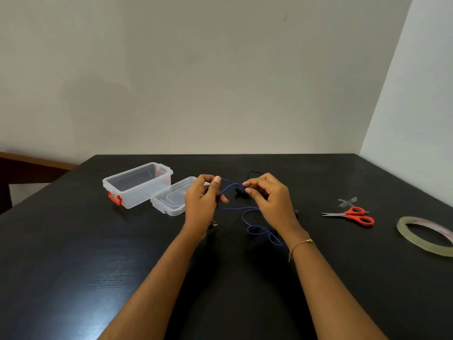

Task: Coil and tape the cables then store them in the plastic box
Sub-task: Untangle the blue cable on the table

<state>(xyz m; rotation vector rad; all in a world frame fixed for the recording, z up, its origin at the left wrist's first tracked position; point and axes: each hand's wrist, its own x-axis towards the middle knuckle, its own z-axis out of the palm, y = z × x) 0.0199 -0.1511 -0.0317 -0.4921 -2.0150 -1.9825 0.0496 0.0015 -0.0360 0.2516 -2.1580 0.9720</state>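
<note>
Blue cable (229, 188) stretched between left grip (204, 196), right grip (266, 196)

Red-handled scissors (351, 215) on black table (98, 253), tape bits (347, 201) just behind.

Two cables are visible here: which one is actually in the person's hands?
The blue cable, pinched by the left hand and right hand. The black cable lies untouched on the table behind the hands.
</note>
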